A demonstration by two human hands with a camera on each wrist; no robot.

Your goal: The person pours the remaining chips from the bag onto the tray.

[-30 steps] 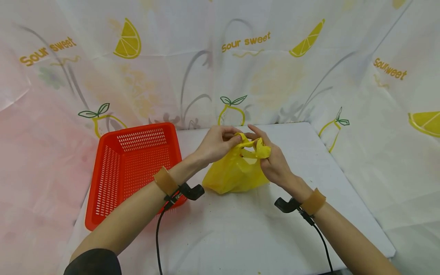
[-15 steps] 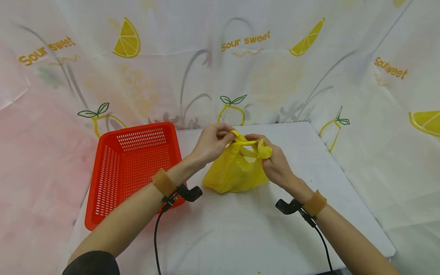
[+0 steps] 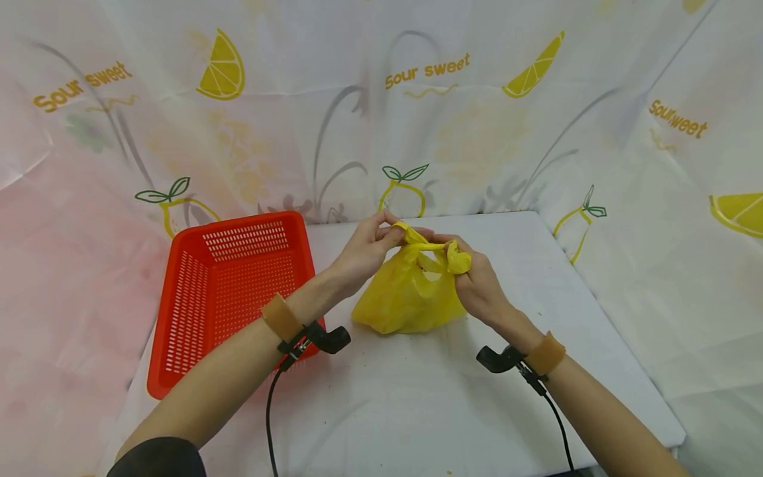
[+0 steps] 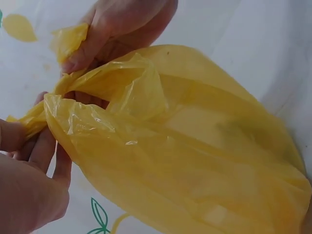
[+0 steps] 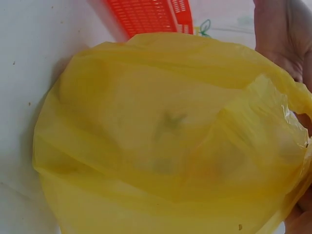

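A translucent yellow plastic bag sits on the white table, bulging with its contents. Its two handles cross at the top, twisted around each other. My left hand pinches one handle end between thumb and fingers. On the other side, my right hand grips the second handle end, whose loose tip sticks out past the thumb in the left wrist view. Through the film in the right wrist view, a dark greenish shape shows; the rest of the contents is blurred by the plastic.
A red perforated plastic basket stands to the left, behind my left forearm, with its wall near the bag. A lemon-printed white cloth hangs behind and beside the white table. Black camera cables trail from both wrists.
My left hand has shifted slightly left, drawing its handle end out. The raised right index finger has come down toward the crossed handles. Bag body and basket stay in place.
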